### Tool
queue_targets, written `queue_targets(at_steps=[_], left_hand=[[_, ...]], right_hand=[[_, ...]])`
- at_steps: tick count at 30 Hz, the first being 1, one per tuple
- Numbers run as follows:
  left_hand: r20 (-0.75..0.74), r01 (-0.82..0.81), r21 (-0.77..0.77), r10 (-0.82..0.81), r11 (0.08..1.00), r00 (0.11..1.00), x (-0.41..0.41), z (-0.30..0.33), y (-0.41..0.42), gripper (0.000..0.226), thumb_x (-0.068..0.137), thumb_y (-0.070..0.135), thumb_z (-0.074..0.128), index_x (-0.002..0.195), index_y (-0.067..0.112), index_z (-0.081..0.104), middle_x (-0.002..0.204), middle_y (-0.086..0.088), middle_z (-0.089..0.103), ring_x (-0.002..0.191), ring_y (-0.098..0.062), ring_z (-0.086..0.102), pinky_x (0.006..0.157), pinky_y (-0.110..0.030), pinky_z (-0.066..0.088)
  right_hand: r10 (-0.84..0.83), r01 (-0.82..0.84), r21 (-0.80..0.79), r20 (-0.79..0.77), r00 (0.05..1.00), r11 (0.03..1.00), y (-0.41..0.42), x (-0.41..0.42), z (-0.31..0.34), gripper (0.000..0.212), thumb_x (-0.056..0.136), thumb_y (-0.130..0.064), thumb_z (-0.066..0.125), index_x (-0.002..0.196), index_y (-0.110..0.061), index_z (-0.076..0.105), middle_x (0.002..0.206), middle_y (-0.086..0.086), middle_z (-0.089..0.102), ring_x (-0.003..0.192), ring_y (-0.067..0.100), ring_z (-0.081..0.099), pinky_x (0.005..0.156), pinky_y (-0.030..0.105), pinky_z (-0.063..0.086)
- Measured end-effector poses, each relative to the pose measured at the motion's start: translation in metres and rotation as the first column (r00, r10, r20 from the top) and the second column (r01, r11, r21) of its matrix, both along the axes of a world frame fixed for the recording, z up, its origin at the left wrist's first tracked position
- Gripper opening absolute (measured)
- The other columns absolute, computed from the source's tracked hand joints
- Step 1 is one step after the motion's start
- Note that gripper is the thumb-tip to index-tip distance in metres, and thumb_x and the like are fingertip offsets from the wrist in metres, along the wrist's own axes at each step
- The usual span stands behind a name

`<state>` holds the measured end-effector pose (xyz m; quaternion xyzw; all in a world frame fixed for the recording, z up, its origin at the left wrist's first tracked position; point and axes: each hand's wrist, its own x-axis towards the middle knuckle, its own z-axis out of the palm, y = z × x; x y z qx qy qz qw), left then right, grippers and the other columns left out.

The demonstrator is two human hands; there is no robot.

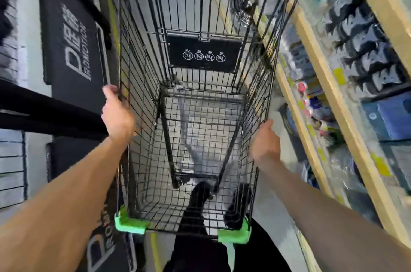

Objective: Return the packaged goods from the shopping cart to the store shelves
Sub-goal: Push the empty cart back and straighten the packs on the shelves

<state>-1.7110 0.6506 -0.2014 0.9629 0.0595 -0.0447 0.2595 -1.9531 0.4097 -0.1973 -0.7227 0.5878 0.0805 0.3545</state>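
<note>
Left hand (116,113): gripping the left top rim of the black wire shopping cart (142,138), fingers curling over the wire.
Right hand (264,142): pressing against the cart's right top rim, thumb lying along the wire (fingers hidden, so how tight the grasp is cannot be told).
Cart basket: showing only bare mesh, with two green corner guards (129,224) at the near end and one black warning plate (204,53) on the far panel.
Packaged goods (364,58): sitting blurred on the wooden store shelves (333,93) to the right.
Below: two dark shoes (198,199) showing through the mesh.
</note>
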Motion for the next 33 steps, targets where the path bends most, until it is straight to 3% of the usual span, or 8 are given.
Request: queue_targets(at_steps=[4, 9, 12, 17, 20, 22, 26, 33], left_hand=[[-0.212, 0.017, 0.181, 0.022, 0.983, 0.977, 0.004, 0.002, 0.014, 0.026, 0.093, 0.008, 0.05, 0.117, 0.01, 0.061, 0.113, -0.019, 0.067, 0.104, -0.038, 0.063, 0.087, -0.04, 0.05], [-0.415, 0.144, 0.388, 0.033, 0.911, 0.909, -0.01, -0.002, 0.032, 0.014, 0.089, 0.006, 0.056, 0.101, 0.001, 0.062, 0.102, -0.023, 0.068, 0.097, -0.044, 0.065, 0.079, -0.044, 0.052], [-0.458, 0.213, 0.458, 0.023, 0.863, 0.889, -0.018, -0.016, 0.035, 0.033, 0.096, 0.007, 0.05, 0.127, -0.005, 0.047, 0.113, -0.028, 0.065, 0.101, -0.044, 0.065, 0.085, -0.048, 0.054], [-0.581, 0.255, 0.368, 0.007, 0.894, 0.814, 0.02, -0.02, 0.017, 0.054, 0.103, 0.013, 0.041, 0.154, 0.008, 0.025, 0.13, -0.025, 0.058, 0.113, -0.042, 0.062, 0.068, -0.031, 0.057], [-0.766, 0.718, 0.506, -0.134, 0.479, 0.629, 0.059, -0.036, 0.023, 0.055, 0.103, 0.03, 0.045, 0.145, -0.005, 0.039, 0.142, -0.026, 0.05, 0.129, -0.044, 0.05, 0.103, -0.051, 0.047], [-0.72, 0.716, 0.525, -0.209, 0.46, 0.662, 0.093, -0.027, 0.015, 0.073, 0.096, 0.049, 0.051, 0.146, -0.001, 0.038, 0.144, -0.018, 0.05, 0.132, -0.039, 0.049, 0.108, -0.051, 0.042], [-0.79, 0.844, 0.45, -0.309, 0.293, 0.529, 0.183, 0.008, -0.018, 0.068, 0.101, 0.059, 0.03, 0.141, 0.008, 0.05, 0.143, -0.01, 0.054, 0.131, -0.036, 0.051, 0.107, -0.056, 0.039], [-0.931, 0.918, 0.343, -0.201, -0.197, 0.305, 0.33, 0.028, -0.069, 0.074, 0.097, 0.062, 0.035, 0.14, 0.004, 0.051, 0.139, -0.015, 0.057, 0.132, -0.039, 0.05, 0.11, -0.057, 0.036]], right_hand=[[0.249, -0.25, -0.042, -0.024, 0.968, 0.967, -0.035, 0.03, -0.002, 0.05, 0.098, 0.003, 0.041, 0.145, 0.002, 0.025, 0.094, 0.008, 0.057, 0.085, 0.027, 0.061, 0.07, 0.034, 0.045], [0.587, -0.571, 0.14, -0.257, 0.768, 0.809, -0.077, 0.065, 0.016, 0.072, 0.093, -0.026, 0.063, 0.148, -0.002, 0.023, 0.102, 0.015, 0.064, 0.068, 0.023, 0.061, 0.059, 0.033, 0.052], [0.544, -0.477, 0.328, -0.155, 0.824, 0.815, -0.07, 0.073, 0.009, 0.05, 0.094, -0.002, 0.059, 0.138, 0.004, 0.037, 0.087, 0.013, 0.061, 0.06, 0.018, 0.063, 0.044, 0.026, 0.052], [0.48, -0.452, 0.208, -0.11, 0.87, 0.867, -0.077, 0.134, 0.002, 0.049, 0.091, 0.012, 0.052, 0.137, 0.001, 0.04, 0.08, 0.013, 0.061, 0.066, 0.024, 0.068, 0.044, 0.025, 0.049], [0.529, -0.512, 0.144, -0.118, 0.841, 0.847, -0.084, 0.18, 0.004, 0.066, 0.09, 0.011, 0.054, 0.148, 0.001, 0.025, 0.082, 0.009, 0.059, 0.062, 0.018, 0.063, 0.041, 0.02, 0.046], [0.555, -0.539, 0.142, -0.135, 0.821, 0.83, -0.095, 0.224, 0.007, 0.064, 0.092, 0.009, 0.054, 0.148, 0.002, 0.024, 0.094, 0.012, 0.06, 0.063, 0.017, 0.061, 0.043, 0.021, 0.048], [0.609, -0.609, 0.079, -0.223, 0.761, 0.79, -0.119, 0.322, 0.001, 0.039, 0.094, -0.001, 0.056, 0.13, 0.001, 0.041, 0.107, 0.016, 0.062, 0.086, 0.03, 0.068, 0.073, 0.043, 0.059], [0.533, -0.555, 0.017, -0.305, 0.789, 0.831, -0.159, 0.477, -0.004, 0.029, 0.094, -0.004, 0.061, 0.115, 0.007, 0.045, 0.075, 0.007, 0.053, 0.058, 0.016, 0.058, 0.033, 0.015, 0.041]])
